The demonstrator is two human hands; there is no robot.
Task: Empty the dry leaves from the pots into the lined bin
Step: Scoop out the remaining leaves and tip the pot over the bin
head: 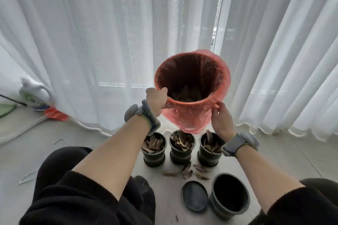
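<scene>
A bin lined with a red plastic bag (190, 115) is held up in the air, tilted so its mouth faces me; dry leaves lie inside. My left hand (157, 99) grips the near rim, thumb over the edge. My right hand (220, 118) pinches the liner at the bin's right side. Below the bin stand three black pots filled with dry leaves: left (154, 149), middle (182, 145) and right (209, 149). An empty black pot (229, 195) stands at the front right, with a black saucer (194, 195) beside it.
Several loose dry leaves (188, 171) lie on the pale floor between the pots. White curtains (109, 42) hang close behind. A white jug (34, 95) and a red bag (54, 114) sit at the far left. My knees flank the pots.
</scene>
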